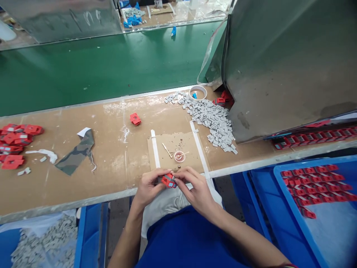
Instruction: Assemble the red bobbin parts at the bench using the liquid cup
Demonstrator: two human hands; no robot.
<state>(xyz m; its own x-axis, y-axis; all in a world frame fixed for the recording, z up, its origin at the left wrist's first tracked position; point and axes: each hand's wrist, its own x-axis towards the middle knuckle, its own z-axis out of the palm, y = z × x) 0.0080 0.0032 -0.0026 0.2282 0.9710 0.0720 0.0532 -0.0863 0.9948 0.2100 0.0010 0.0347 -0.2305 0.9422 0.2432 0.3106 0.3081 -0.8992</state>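
Observation:
Between my two hands, at the front edge of the table, is a small red part [169,180] with grey and pale patches. My left hand [149,188] is closed round its left side. The fingertips of my right hand [195,188] pinch its right side. Just beyond my hands, a small round cup [179,156] with reddish contents and a thin stick across it stands on a taped cardboard sheet [184,139]. A white stick [167,150] lies left of the cup.
Grey pieces [212,119] are heaped at the right under a tape roll [198,93]. One red part [135,119], a camouflage cloth [76,152] and a red pile [15,139] lie leftward. A metal housing [290,67] and blue tray [295,219] stand right; a grey-piece bin [89,234] is lower left.

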